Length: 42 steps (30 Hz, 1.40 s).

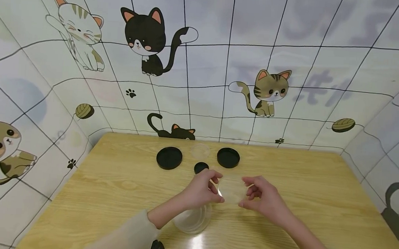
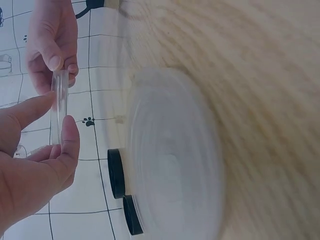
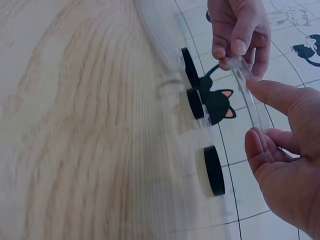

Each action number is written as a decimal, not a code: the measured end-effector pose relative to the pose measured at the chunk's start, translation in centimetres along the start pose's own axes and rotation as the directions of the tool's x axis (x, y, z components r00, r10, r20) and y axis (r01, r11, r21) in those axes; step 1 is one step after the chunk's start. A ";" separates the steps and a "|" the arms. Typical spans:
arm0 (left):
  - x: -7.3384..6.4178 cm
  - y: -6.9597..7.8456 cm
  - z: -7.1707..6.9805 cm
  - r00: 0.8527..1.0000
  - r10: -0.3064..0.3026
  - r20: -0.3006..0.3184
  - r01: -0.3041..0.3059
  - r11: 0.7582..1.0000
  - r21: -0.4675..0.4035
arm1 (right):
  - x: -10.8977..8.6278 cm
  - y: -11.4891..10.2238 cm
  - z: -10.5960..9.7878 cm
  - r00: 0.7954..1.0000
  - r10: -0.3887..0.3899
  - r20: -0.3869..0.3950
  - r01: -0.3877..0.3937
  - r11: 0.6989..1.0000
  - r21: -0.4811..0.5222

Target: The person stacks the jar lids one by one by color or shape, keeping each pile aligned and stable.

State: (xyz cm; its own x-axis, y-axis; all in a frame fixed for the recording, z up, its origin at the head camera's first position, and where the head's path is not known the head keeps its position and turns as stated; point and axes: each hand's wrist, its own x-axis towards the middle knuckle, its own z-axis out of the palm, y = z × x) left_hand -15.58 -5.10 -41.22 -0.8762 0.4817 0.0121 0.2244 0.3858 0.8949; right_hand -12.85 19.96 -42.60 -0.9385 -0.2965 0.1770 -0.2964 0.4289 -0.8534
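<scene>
In the head view, a clear, shallow round dish (image 1: 232,189) is held above the table between both hands. My left hand (image 1: 201,190) pinches its left edge between thumb and fingers. On the opposite edge, my right hand (image 1: 265,198) pinches it the same way. Both wrist views show the clear dish (image 2: 59,107) nearly edge-on, with thumb and fingertips at its rim. A larger translucent round container (image 1: 192,219) stands on the table below my left forearm, which partly covers it. Whether the held dish is a lid or a small container, I cannot tell.
Toward the back of the wooden table (image 1: 120,210) lie a large black lid (image 1: 169,158), another black lid (image 1: 228,157) and a small black one (image 1: 201,167). A faint clear disc (image 1: 200,151) lies between them. Behind the table hangs a cat-patterned backdrop (image 1: 209,65).
</scene>
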 end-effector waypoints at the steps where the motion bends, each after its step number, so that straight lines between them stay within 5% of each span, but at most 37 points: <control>1: -0.2 -0.2 -0.1 1.000 -0.003 -0.002 0.003 1.000 0.000 | 0.0 -0.1 0.2 1.000 -0.008 0.003 0.008 1.000 0.006; 21: -4.6 -2.8 -2.0 0.994 -0.063 -0.087 0.054 0.994 -0.093 | 1.6 -0.6 4.2 0.991 -0.059 0.117 0.057 0.998 0.017; 42: -7.2 -4.1 -2.8 0.987 -0.122 -0.107 0.110 0.988 -0.108 | 2.2 -1.2 6.8 0.977 -0.035 0.209 0.022 0.998 0.064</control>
State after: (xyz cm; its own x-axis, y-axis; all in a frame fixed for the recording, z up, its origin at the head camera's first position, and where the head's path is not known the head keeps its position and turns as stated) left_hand -11.34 -12.36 -43.77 -0.9378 0.3437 -0.0494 0.0789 0.3495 0.9336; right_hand -13.36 12.98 -44.51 -0.8699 -0.4829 0.1005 -0.3053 0.3671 -0.8787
